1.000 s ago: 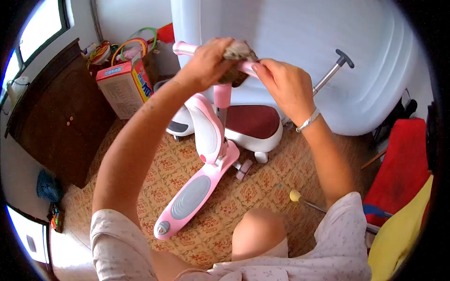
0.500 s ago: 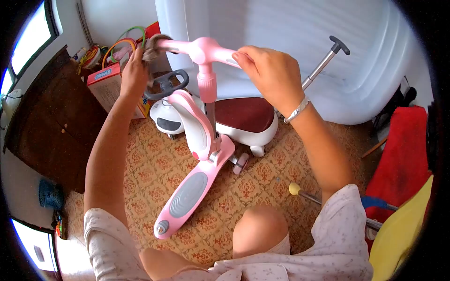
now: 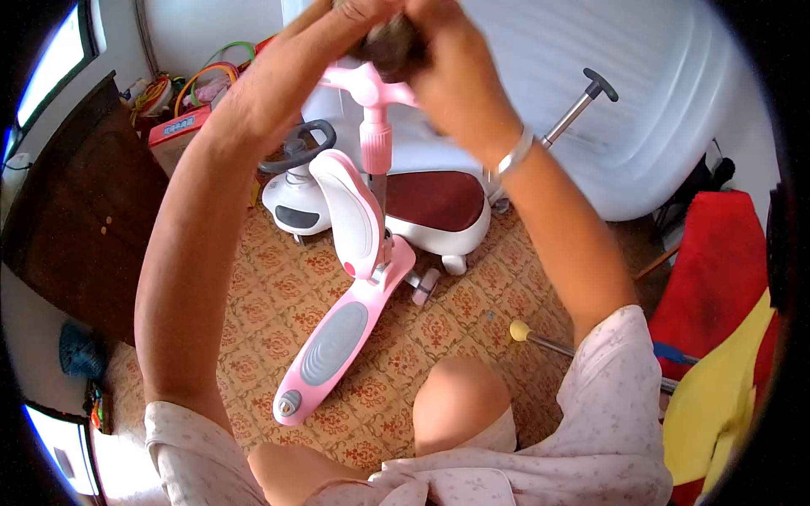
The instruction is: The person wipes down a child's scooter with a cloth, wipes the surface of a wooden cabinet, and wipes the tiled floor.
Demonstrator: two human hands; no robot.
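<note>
A pink kick scooter [image 3: 369, 88] with a white padded seat and grey deck grip stands upright in front of me. Just above its handlebar, my left hand [image 3: 359, 12] and my right hand [image 3: 451, 63] come together at the top edge of the view. Between them is a crumpled brownish rag [image 3: 391, 46], with fingers of both hands closed on it. Parts of both hands are cut off or blurred. The right handlebar grip is hidden behind my right hand.
Behind the scooter is a white ride-on car [image 3: 295, 202] with a dark red seat [image 3: 439, 201]. A large pale inflatable tub [image 3: 624, 160] leans at the back. A dark cabinet [image 3: 80, 211] stands left, red cloth [image 3: 713, 261] and a yellow object [image 3: 717, 388] right.
My left hand has moved right with the rag from the left handlebar grip. My right hand has left the right grip and gone up and left to meet it.
</note>
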